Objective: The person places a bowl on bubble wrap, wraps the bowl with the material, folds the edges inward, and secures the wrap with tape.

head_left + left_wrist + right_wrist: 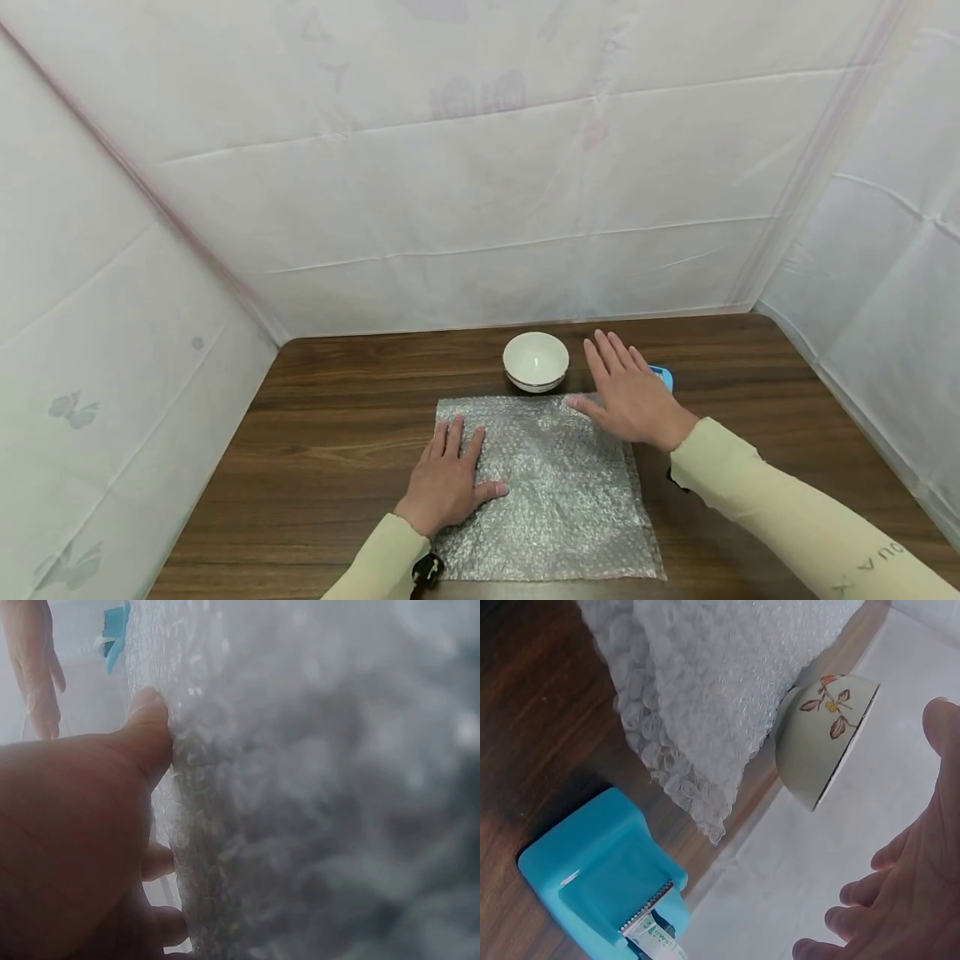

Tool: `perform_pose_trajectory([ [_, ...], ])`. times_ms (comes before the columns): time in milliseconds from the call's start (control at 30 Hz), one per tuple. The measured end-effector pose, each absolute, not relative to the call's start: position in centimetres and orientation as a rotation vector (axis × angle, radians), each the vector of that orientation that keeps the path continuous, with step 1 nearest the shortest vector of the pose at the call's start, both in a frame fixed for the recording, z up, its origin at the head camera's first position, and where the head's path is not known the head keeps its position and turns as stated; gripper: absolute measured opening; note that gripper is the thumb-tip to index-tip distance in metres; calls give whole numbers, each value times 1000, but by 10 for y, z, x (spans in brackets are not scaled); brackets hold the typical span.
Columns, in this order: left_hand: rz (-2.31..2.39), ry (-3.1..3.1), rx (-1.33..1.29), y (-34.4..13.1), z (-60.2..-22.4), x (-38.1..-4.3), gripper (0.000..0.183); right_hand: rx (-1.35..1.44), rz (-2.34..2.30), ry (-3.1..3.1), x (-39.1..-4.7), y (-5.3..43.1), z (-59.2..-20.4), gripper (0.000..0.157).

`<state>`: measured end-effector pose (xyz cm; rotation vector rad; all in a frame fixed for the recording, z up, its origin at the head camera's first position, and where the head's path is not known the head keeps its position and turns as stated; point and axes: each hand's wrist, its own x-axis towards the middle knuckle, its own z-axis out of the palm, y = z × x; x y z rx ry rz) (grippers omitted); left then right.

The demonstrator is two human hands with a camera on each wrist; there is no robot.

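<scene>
A sheet of clear bubble wrap (558, 500) lies spread on the table. On its left part rests my left hand (442, 483), fingers spread, thumb pointing inward; in the left wrist view the thumb (150, 724) touches the wrap. My right hand (633, 400), fingers straight, is over the wrap's far right corner and holds nothing. Just beyond the far edge stands a white bowl (536, 360), upright; the right wrist view shows leaves and a flower painted on the bowl (825, 739). A blue tape dispenser (592, 862) with a toothed cutter is partly hidden behind my right hand in the head view.
The dark wooden table (330, 450) extends to both sides of the wrap. White sheeting (480, 200) hangs along its back, left and right sides. A black band (427, 570) is on my left wrist.
</scene>
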<state>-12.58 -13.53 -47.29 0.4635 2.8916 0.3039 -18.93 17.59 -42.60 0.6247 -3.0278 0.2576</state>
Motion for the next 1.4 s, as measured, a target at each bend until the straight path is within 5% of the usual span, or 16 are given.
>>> perform_pose_trajectory([
  [1400,255,2920,469,-135,-472,-123,88,714,232,-3081,-225,178,-420,97],
])
